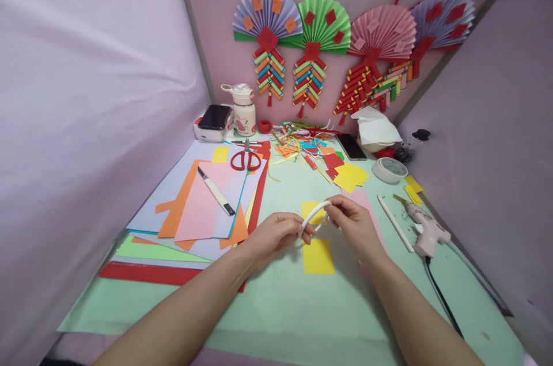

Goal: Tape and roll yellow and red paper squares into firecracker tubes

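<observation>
Both my hands meet above the green table mat, holding a thin white ring, likely a roll of tape. My left hand grips its lower left side with curled fingers. My right hand pinches its upper right edge. Under the ring lie two yellow paper rectangles, one just below my hands and one partly hidden behind the ring. A pink paper strip lies under my right hand.
A stack of coloured paper sheets with a white cutter and red scissors lies left. A glue gun, white stick and tape roll sit right. Paper scraps, a phone and a bottle stand behind.
</observation>
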{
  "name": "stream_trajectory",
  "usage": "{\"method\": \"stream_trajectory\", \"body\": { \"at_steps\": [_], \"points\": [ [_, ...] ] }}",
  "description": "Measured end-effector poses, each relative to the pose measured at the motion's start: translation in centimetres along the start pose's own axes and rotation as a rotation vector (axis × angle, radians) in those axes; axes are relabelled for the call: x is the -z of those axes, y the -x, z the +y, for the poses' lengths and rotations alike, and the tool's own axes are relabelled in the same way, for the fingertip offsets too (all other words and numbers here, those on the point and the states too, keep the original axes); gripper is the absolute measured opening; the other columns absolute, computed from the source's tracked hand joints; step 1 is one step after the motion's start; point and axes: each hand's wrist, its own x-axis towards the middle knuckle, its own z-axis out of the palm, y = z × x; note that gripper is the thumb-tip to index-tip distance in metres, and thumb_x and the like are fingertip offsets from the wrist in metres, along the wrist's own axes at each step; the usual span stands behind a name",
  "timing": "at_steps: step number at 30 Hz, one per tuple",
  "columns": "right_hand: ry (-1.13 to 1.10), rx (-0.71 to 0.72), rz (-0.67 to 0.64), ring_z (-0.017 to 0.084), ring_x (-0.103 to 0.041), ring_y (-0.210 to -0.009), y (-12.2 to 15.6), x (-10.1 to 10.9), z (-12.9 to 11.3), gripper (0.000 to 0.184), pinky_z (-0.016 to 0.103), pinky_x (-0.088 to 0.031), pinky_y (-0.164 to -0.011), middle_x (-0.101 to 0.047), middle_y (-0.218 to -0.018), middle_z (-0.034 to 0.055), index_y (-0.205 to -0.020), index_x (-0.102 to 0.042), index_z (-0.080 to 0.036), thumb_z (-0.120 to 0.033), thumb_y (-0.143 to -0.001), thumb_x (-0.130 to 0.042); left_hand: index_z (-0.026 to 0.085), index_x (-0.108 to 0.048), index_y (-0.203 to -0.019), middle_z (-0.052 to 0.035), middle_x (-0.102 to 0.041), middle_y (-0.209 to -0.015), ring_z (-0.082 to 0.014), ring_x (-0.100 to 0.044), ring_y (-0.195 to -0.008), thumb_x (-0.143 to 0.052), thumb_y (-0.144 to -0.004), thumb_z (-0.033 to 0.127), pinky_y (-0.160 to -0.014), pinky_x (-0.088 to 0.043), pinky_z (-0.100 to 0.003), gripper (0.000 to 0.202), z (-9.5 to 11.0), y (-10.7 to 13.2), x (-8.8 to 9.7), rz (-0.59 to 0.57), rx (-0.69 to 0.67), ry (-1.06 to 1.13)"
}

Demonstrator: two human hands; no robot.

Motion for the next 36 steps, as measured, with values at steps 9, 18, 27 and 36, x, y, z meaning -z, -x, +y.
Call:
{"method": "stream_trajectory", "body": {
  "at_steps": [9,18,27,36],
  "points": [
    [-0.170,-0.150,-0.026,0.011,-0.045,-0.056,-0.11,-0.43,0.95,0.026,0.024,-0.035,-0.054,-0.052,-0.063,-0.0023,-0.085,-0.063,-0.019,-0.044,-0.076,-0.066,0.011,-0.070,-0.083,-0.0042,-0.061,-0.072,-0.0031,-0.021,-0.045,-0.054,-0.073,0.022,-0.045,-0.008,-0.024,0.023,-0.27,-0.19,0.17,-0.021,-0.035,0.102],
    [-0.067,-0.159,-0.058,0.011,-0.045,-0.056,-0.02,-0.46,0.38,0.025,0.024,-0.035,-0.055,-0.051,-0.061,-0.0026,-0.085,-0.063,-0.019,-0.043,-0.078,-0.062,0.010,-0.064,-0.076,-0.0005,-0.054,-0.062,-0.0044,-0.021,-0.045,-0.050,-0.069,0.019,-0.045,-0.009,-0.024,0.018,-0.34,-0.24,0.24,-0.023,-0.012,0.101],
    [-0.058,-0.123,-0.066,0.011,-0.046,-0.055,-0.14,-0.41,0.38,0.022,0.024,-0.037,-0.055,-0.052,-0.061,-0.0035,-0.084,-0.063,-0.019,-0.040,-0.078,-0.062,0.011,-0.062,-0.073,0.0012,-0.050,-0.059,-0.0045,-0.024,-0.045,-0.048,-0.068,0.016,-0.046,-0.013,-0.023,0.016,-0.45,-0.42,0.42,-0.007,-0.045,0.074],
    [-0.199,-0.170,-0.087,0.011,-0.052,-0.062,-0.36,-0.29,1.02,0.026,0.026,-0.044,-0.059,-0.059,-0.078,0.0013,-0.088,-0.061,-0.019,-0.043,-0.079,-0.060,0.014,-0.068,-0.102,-0.0048,-0.065,-0.082,-0.0050,-0.032,-0.051,-0.056,-0.077,0.027,-0.049,-0.023,-0.021,0.031,-0.04,-0.26,-0.04,0.055,-0.118,-0.092]
  ]
}}
